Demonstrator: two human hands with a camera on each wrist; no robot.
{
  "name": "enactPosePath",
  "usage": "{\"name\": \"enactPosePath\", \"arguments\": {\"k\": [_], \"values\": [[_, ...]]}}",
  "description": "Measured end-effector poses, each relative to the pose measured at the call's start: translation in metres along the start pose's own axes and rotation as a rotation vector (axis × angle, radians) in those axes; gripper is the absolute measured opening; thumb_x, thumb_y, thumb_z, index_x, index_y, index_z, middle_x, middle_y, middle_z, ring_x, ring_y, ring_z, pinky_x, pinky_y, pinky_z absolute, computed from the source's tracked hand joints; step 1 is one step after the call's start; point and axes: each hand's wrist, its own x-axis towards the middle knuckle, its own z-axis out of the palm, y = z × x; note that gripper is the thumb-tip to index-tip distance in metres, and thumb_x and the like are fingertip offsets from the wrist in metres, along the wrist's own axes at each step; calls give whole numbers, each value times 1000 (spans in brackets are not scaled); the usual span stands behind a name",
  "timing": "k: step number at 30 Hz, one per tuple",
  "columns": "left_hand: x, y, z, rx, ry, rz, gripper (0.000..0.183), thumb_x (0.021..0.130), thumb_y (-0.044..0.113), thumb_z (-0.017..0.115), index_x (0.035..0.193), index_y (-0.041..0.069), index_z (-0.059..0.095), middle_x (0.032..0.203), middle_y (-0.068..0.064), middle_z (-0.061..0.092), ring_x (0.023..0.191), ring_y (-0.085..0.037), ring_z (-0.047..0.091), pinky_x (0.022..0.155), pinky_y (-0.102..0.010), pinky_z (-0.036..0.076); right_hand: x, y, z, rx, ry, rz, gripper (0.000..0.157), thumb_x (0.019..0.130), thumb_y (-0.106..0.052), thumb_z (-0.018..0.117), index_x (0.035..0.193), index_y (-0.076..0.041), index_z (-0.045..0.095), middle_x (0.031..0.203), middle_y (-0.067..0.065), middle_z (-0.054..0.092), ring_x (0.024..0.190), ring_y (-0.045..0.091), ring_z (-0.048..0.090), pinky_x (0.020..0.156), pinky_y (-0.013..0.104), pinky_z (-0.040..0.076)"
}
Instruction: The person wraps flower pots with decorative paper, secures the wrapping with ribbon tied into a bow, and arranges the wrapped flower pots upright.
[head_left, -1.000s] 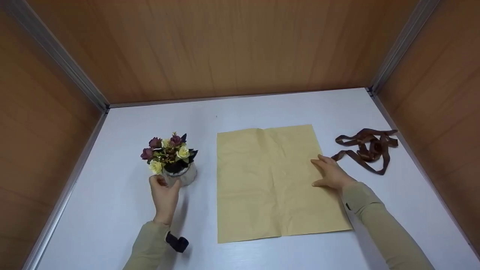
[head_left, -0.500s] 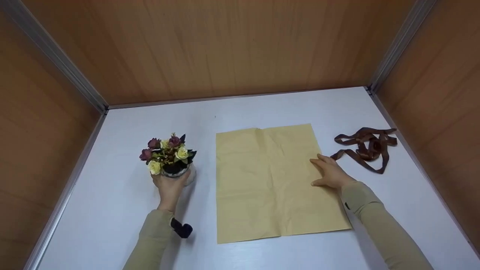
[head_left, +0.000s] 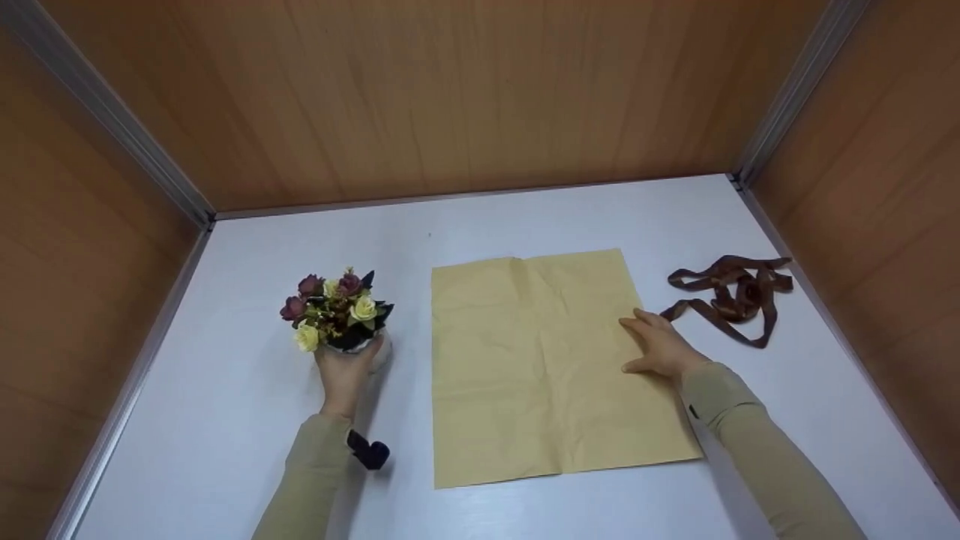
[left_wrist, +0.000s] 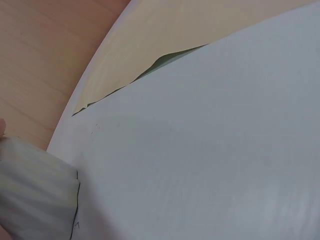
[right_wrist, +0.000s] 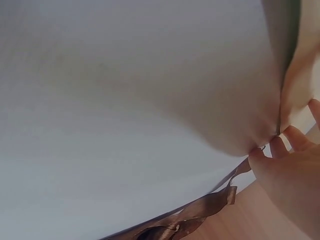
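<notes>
On the left of the table, my left hand (head_left: 345, 381) grips a small pale flowerpot (head_left: 382, 355) from its near side, thumb on the right of it. Dark-red and yellow flowers (head_left: 334, 309) with dark leaves fill the pot's top. In the left wrist view the pale pot (left_wrist: 37, 192) stands at the lower left, with only bits of my fingers showing. My right hand (head_left: 660, 346) rests with spread fingers on the right edge of a creased tan paper sheet (head_left: 495, 360). The right wrist view has the fingers (right_wrist: 295, 140) at that edge, some touching the white tabletop.
A loosely tangled brown ribbon (head_left: 769, 300) lies to the right of the paper, one end close to my right hand. Wood-grain panels (head_left: 480, 90) with grey metal corner strips enclose the white table (head_left: 480, 217) at the back and both sides.
My left hand has moved forward from just in front of the flowerpot and closed around it. The pot has hardly shifted. My right hand and the paper have stayed in place.
</notes>
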Motion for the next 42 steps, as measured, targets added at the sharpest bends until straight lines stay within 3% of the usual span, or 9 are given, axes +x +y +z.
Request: {"name": "enactPosePath", "arguments": {"k": [5, 14, 22, 31, 35, 42], "values": [[-1, -2, 0, -27, -15, -3, 90, 74, 12, 81, 144, 8, 25, 142, -8, 38, 133, -17, 33, 113, -35, 24, 1, -1, -1, -9, -29, 41, 89, 72, -32, 82, 139, 6, 38, 148, 35, 18, 135, 53, 11, 107, 65, 18], [-1, -5, 2, -49, 33, -21, 94, 72, 15, 83, 145, 11, 24, 143, -4, 40, 133, -14, 34, 113, -31, 24, 3, -5, -1, -68, -41, 74, 84, 73, -21, 82, 139, 7, 38, 148, 34, 19, 136, 51, 13, 108, 62, 20], [-1, -6, 4, -39, 57, -11, 86, 73, 13, 81, 142, 6, 31, 141, -8, 41, 133, -19, 36, 113, -34, 26, 5, -3, -1, -70, -47, 92, 84, 74, -20, 81, 140, 6, 36, 149, 33, 18, 137, 50, 12, 109, 62, 18], [2, -2, 0, -2, 61, -32, 86, 70, 11, 81, 141, 3, 33, 140, -12, 43, 132, -22, 38, 112, -35, 28, 3, -4, 0, -69, -51, 84, 84, 74, -22, 81, 140, 6, 37, 149, 34, 18, 136, 51, 13, 109, 62, 19], [5, 0, -3, -32, 82, -53, 86, 71, 12, 81, 141, 3, 33, 140, -12, 44, 131, -21, 39, 111, -34, 31, 5, -4, 1, -77, -48, 83, 84, 74, -22, 81, 140, 6, 37, 149, 34, 18, 136, 51, 13, 109, 62, 19], [7, 13, -2, -50, 68, -38, 87, 71, 13, 82, 142, 5, 34, 141, -10, 45, 133, -19, 38, 112, -32, 28, 3, -7, 0, -80, -32, 80, 82, 74, -20, 81, 139, 6, 38, 148, 34, 20, 136, 52, 14, 109, 62, 19]]}}
